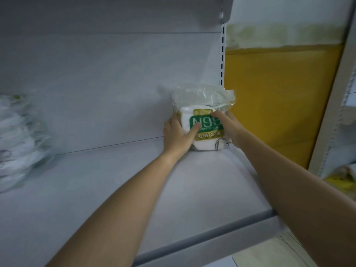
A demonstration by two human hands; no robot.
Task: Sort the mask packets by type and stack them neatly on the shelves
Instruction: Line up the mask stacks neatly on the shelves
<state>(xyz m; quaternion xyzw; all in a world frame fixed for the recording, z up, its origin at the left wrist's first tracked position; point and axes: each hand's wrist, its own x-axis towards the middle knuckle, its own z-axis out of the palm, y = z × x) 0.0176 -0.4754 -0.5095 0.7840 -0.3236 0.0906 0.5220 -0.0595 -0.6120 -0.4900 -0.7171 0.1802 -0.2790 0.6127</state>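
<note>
Packet (204, 121) upright in shelf (134, 180) corner, gripped by left hand (177, 135) and right hand (229, 126), liable to slump forward once released.

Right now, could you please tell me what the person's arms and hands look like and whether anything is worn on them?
Both are bare. The left hand and left forearm show no glove, sleeve, watch or bracelet, and the same goes for the right hand and right forearm. No ring shows either, though the picture is slightly blurred.
</note>
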